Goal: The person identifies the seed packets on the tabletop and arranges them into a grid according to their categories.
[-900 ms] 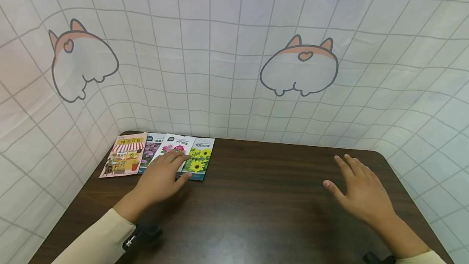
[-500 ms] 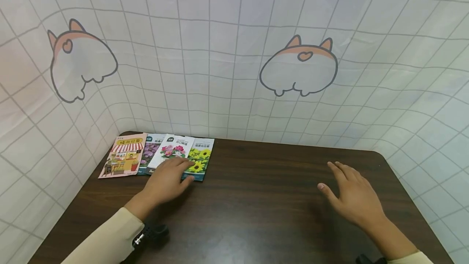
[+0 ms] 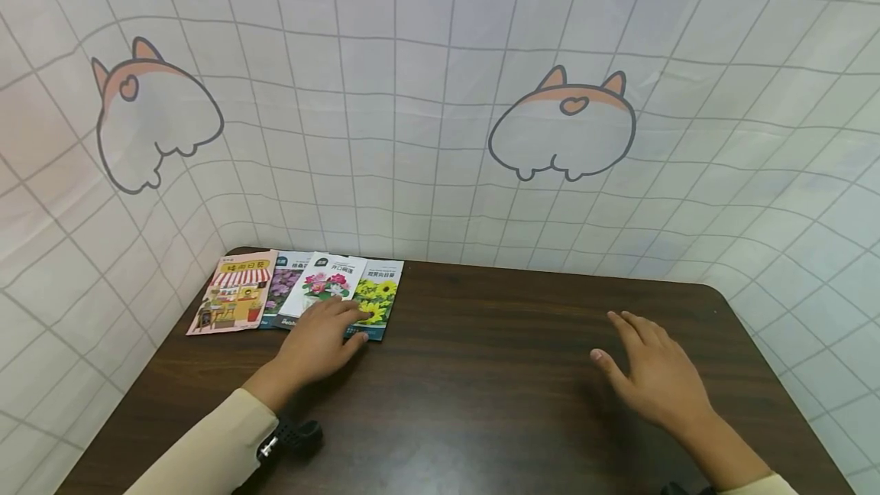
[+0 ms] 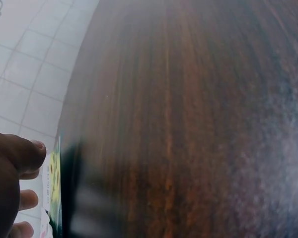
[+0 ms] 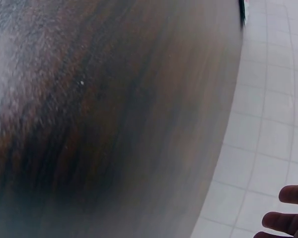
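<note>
Flower seed packets lie in an overlapping row at the table's back left. At the left end is a pink packet [image 3: 232, 292] with a shop drawing. To its right come a purple-flower packet [image 3: 282, 289], a white packet with pink blooms [image 3: 323, 281] and a yellow sunflower packet [image 3: 376, 296]. My left hand [image 3: 312, 346] is over the lower parts of the white and yellow packets, fingers loosely extended and gripping nothing. Whether it touches them I cannot tell. My right hand [image 3: 656, 376] is held over the right side of the table, fingers extended, holding nothing.
The dark wooden table [image 3: 481, 373] has rounded back corners. A white grid-patterned curtain [image 3: 412, 136] with cartoon corgi rumps hangs behind it and along both sides. Dark straps [image 3: 296, 434] sit at my wrists, below cream sleeves.
My left hand has slid slightly right and toward me, uncovering more of the white packet. My right hand has drifted left and a little nearer. The packets stay about where they were.
</note>
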`<move>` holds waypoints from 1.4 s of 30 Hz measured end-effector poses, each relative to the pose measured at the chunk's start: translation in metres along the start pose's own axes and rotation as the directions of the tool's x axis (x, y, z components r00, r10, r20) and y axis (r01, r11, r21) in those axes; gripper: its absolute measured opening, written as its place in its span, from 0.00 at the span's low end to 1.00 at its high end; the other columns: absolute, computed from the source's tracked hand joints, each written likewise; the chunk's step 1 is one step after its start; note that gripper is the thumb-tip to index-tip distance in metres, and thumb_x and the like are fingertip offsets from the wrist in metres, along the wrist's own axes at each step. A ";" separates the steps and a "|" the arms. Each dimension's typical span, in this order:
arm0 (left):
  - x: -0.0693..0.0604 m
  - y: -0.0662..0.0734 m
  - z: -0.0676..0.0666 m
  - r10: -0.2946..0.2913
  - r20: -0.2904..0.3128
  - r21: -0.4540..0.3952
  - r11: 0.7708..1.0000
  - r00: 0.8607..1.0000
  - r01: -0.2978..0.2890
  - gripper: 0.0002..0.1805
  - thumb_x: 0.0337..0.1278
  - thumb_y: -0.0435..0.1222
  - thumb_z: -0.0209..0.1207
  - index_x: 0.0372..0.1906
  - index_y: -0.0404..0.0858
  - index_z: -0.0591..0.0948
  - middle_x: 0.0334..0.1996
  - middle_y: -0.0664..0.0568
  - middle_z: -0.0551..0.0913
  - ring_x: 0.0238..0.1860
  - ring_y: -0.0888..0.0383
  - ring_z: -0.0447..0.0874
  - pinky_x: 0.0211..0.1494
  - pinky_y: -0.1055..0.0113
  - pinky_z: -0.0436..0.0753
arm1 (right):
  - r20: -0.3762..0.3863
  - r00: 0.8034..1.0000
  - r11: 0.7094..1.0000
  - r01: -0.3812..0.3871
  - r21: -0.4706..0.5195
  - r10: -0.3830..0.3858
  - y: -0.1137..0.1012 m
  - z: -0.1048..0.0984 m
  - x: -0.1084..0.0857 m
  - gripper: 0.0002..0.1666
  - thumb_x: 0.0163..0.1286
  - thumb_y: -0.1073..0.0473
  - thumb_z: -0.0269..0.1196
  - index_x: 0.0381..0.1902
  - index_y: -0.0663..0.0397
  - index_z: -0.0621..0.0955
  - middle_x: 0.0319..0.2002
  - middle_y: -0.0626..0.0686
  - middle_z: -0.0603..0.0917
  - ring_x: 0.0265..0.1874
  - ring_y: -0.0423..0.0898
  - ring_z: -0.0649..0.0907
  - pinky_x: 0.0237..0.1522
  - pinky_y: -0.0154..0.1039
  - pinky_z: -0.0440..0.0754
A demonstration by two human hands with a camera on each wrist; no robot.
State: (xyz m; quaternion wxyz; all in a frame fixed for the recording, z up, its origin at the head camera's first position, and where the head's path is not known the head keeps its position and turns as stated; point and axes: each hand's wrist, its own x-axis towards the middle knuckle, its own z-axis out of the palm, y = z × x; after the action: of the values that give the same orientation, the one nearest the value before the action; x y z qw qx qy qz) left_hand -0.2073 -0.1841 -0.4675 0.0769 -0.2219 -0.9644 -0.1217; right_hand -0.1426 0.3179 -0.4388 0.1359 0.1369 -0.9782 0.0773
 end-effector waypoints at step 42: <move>-0.005 -0.002 0.011 0.032 0.060 -0.029 0.999 0.998 -0.031 0.17 0.68 0.45 0.64 0.57 0.42 0.86 0.62 0.41 0.80 0.69 0.34 0.69 0.72 0.32 0.59 | 0.050 0.999 1.000 0.000 0.013 -0.001 -0.008 0.013 0.000 0.42 0.78 0.36 0.54 0.73 0.63 0.69 0.70 0.69 0.70 0.67 0.71 0.70 0.58 0.74 0.71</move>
State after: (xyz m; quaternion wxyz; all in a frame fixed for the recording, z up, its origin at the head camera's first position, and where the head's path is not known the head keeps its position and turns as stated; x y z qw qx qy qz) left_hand -0.2047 -0.1845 -0.4793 0.0464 -0.2417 -0.9609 -0.1271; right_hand -0.1431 0.3079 -0.4499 0.1103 0.1398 -0.9807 0.0802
